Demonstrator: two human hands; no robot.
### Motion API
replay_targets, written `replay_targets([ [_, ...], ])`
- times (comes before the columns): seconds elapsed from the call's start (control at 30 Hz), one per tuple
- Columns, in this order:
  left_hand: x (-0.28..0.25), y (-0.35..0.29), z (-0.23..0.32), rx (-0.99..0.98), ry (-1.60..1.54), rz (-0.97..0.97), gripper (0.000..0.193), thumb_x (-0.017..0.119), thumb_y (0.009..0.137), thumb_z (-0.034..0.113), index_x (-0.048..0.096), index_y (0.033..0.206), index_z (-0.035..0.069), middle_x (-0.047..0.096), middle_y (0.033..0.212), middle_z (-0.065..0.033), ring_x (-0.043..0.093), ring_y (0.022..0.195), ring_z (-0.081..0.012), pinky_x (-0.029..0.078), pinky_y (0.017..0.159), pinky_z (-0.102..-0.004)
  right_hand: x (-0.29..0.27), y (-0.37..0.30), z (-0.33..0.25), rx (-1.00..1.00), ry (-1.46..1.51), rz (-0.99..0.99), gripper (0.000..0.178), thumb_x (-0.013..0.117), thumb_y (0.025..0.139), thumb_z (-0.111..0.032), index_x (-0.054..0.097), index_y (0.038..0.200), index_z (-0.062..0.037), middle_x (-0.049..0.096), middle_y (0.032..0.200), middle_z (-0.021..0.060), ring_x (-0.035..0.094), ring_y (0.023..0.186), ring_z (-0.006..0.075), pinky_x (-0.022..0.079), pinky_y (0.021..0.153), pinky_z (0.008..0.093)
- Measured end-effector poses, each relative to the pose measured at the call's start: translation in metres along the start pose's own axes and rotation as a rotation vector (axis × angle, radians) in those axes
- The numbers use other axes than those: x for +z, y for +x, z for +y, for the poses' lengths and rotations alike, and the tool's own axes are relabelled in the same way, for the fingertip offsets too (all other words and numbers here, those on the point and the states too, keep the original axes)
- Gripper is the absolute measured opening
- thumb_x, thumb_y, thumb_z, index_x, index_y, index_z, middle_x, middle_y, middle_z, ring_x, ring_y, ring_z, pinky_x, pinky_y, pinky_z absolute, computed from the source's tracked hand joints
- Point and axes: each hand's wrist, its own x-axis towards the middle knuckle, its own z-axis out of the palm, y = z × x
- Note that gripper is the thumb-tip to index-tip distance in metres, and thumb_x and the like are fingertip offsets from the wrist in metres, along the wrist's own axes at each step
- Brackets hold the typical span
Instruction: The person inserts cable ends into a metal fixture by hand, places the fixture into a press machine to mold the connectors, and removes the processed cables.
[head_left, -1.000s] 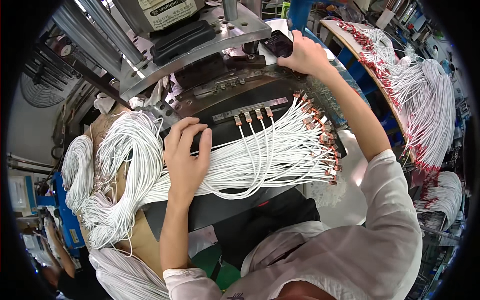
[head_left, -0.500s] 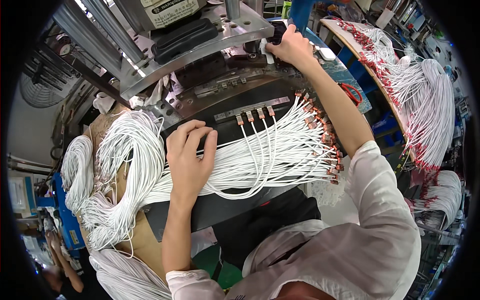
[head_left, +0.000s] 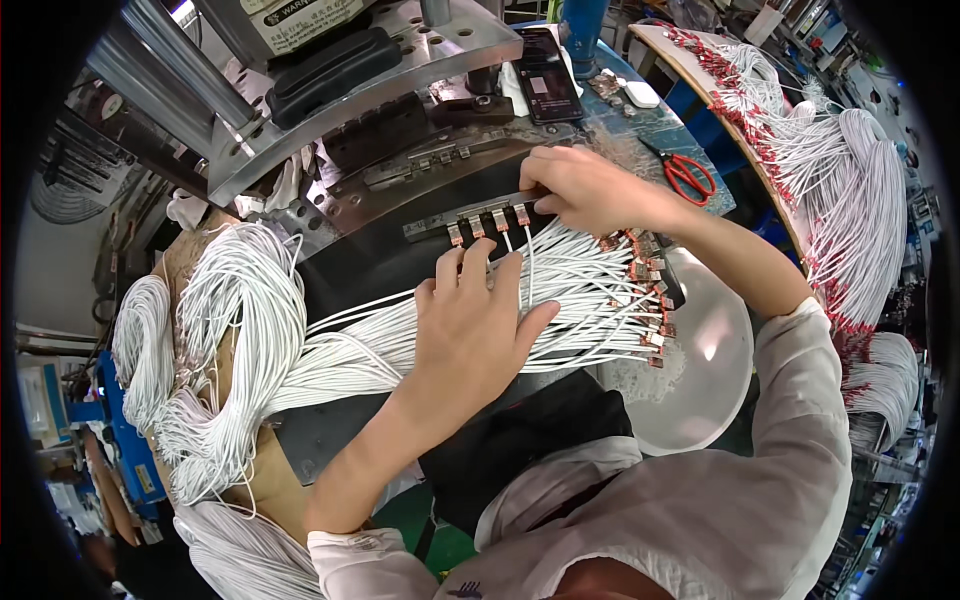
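A narrow metal holding bar (head_left: 425, 228) lies on the black work surface, with several plugs (head_left: 500, 220) of metal and orange seated along it. White cables run from the plugs toward a thick bundle of white cables (head_left: 340, 365), whose other plug ends (head_left: 650, 300) fan out at the right. My right hand (head_left: 595, 190) is closed on the bar's right end, thumb and fingers pinching it. Spread over the cables, my left hand (head_left: 470, 325) has its fingertips at the seated plugs, and its fingers are apart. Its palm hides part of the bundle.
A metal press (head_left: 370, 90) stands at the back left. Behind my right hand are a phone (head_left: 548, 80), red-handled scissors (head_left: 688, 178) and a small white case (head_left: 641, 94). More coiled cables (head_left: 240, 300) lie left; a side table (head_left: 690, 75) holds others.
My right hand has come back from beside the press to the bar's right end, uncovering the phone. My left hand has moved right, from the bundle to the seated plugs.
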Motion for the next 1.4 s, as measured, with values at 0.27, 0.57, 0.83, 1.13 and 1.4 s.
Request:
replay_targets([
  [0.27, 0.007, 0.003, 0.004, -0.108, 0.065, 0.073, 0.039, 0.071, 0.089, 0.037, 0.065, 0.097, -0.001, 0.061, 0.100, -0.0144, 0.057, 0.085, -0.0303, 0.049, 0.072, -0.0443, -0.003, 0.050, 0.000, -0.008, 0.644, -0.131, 0.027, 0.055, 0.096, -0.008, 0.062, 0.120, 0.0031, 0.068, 0.111, 0.0147, 0.062, 0.105, 0.0229, 0.047, 0.092, 0.0359],
  [0.57, 0.005, 0.092, -0.121, -0.082, 0.083, 0.101, 0.026, 0.063, 0.089, 0.022, 0.067, 0.082, -0.002, 0.069, 0.080, -0.0202, 0.068, 0.078, -0.0375, 0.054, 0.072, -0.0482, -0.004, 0.207, 0.072, -0.085, 0.136, 0.556, 0.033, 0.056, 0.097, -0.023, 0.065, 0.120, -0.0018, 0.068, 0.113, 0.0188, 0.065, 0.101, 0.0313, 0.049, 0.093, 0.0427],
  [0.83, 0.010, 0.095, -0.152, -0.303, 0.168, 0.034, 0.030, 0.061, 0.088, 0.030, 0.069, 0.085, 0.001, 0.070, 0.082, -0.0209, 0.070, 0.078, -0.0401, 0.057, 0.071, -0.0499, 0.019, 0.235, 0.131, -0.210, -0.403, 0.585, 0.042, 0.066, 0.089, -0.029, 0.060, 0.124, -0.0057, 0.064, 0.111, 0.0148, 0.060, 0.103, 0.0326, 0.044, 0.101, 0.0428],
  [1.13, 0.026, 0.098, -0.169, -0.200, 0.189, 0.195, 0.037, 0.066, 0.088, 0.038, 0.069, 0.092, 0.002, 0.070, 0.087, -0.0167, 0.070, 0.079, -0.0365, 0.057, 0.067, -0.0470, -0.010, 0.197, 0.042, -0.230, -0.201, 0.692, 0.031, 0.062, 0.091, -0.028, 0.067, 0.109, -0.0034, 0.069, 0.098, 0.0147, 0.062, 0.102, 0.0310, 0.047, 0.098, 0.0402],
  [1.4, 0.005, 0.056, -0.119, -0.048, 0.359, 0.636, 0.037, 0.071, 0.084, 0.034, 0.068, 0.103, 0.003, 0.067, 0.106, -0.0168, 0.065, 0.097, -0.0373, 0.055, 0.075, -0.0457, -0.002, 0.097, -0.038, -0.214, 0.134, 0.486, 0.035, 0.064, 0.092, -0.011, 0.058, 0.125, -0.0008, 0.058, 0.130, 0.0211, 0.056, 0.119, 0.0382, 0.045, 0.098, 0.0435],
])
